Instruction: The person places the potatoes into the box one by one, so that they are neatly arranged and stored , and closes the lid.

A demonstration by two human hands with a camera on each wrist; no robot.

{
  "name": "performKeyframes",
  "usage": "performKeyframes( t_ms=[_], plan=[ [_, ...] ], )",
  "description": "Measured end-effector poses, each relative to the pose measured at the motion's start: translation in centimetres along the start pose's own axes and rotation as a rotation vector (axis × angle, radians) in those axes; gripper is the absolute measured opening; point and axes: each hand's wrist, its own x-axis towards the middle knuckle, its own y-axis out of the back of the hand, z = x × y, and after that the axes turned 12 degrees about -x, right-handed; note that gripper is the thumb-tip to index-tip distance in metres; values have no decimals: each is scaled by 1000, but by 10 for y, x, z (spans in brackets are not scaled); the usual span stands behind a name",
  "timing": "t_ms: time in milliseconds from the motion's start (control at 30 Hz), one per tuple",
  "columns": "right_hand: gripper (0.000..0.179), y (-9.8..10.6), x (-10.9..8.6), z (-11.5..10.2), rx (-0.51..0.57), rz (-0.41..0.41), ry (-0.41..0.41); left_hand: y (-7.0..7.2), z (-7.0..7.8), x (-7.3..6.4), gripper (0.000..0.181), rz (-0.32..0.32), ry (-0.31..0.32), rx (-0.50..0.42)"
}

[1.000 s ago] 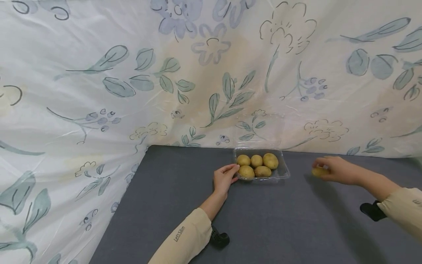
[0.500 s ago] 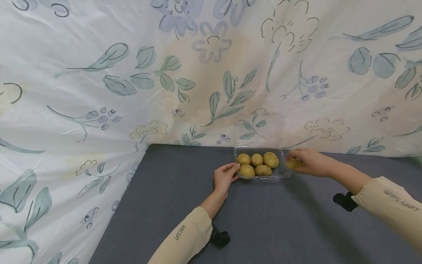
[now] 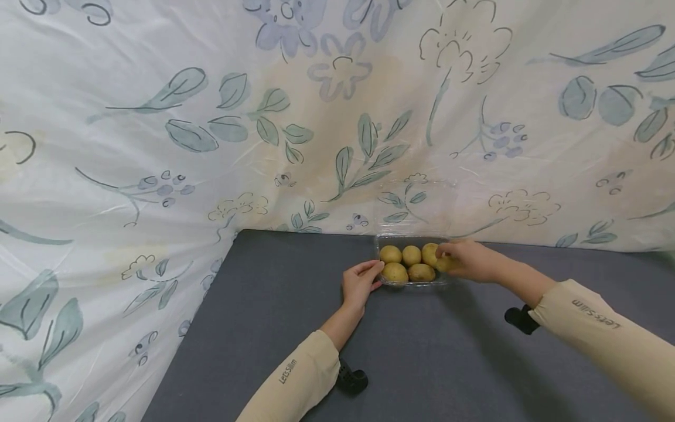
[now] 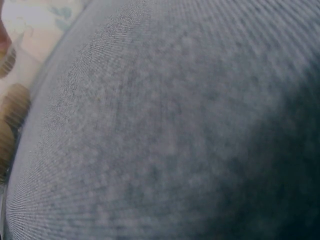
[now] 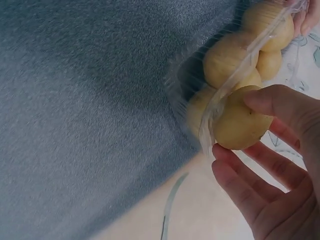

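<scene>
A clear plastic clamshell box stands at the back of the table with several potatoes in two rows inside. Its see-through lid is raised against the backdrop. My left hand pinches the box's front left corner between thumb and fingers. Over the right end of the box, my right hand grips another potato, thumb on one side and fingers on the other. In the right wrist view this potato overlaps the box's rim; whether they touch I cannot tell.
Dark grey cloth covers the table. A white floral sheet hangs close behind the box and along the left side. Black wrist-camera mounts hang under both forearms.
My right hand has moved left with its potato, from the table right of the box to above the box's right end. My left hand stays at the front left corner.
</scene>
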Motion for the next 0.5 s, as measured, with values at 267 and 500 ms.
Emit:
performKeyframes(
  t_ms=[267, 500],
  plan=[
    [23, -10, 10, 1, -1, -58, -31, 0, 0, 0, 22, -5, 9, -3],
    [24, -10, 14, -2, 4, -114, -81, 1, 0, 0, 23, -11, 11, -4]
  ],
)
